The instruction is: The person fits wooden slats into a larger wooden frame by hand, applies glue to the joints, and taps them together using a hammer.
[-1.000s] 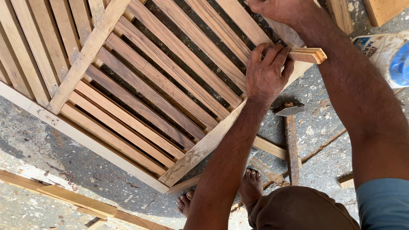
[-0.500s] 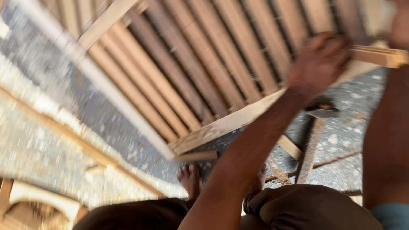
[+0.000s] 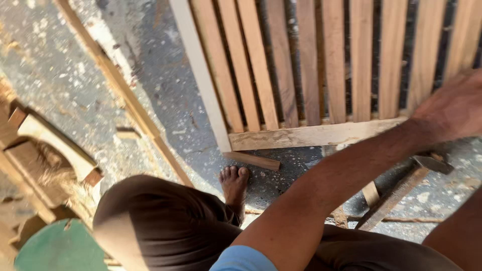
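As view swung left, left hand point(image 3: 452, 108) stays on slatted frame point(image 3: 311, 75).

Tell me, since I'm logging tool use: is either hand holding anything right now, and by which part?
The left hand rests on the slatted wooden frame near its bottom rail; no closed grip shows. The hammer lies untouched. The right hand is out of view.

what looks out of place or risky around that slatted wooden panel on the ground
A bare foot rests on the rough concrete right beside a loose wooden offcut and close to a hammer lying on the floor. More loose strips lie scattered to the left. The slatted panel itself looks intact.
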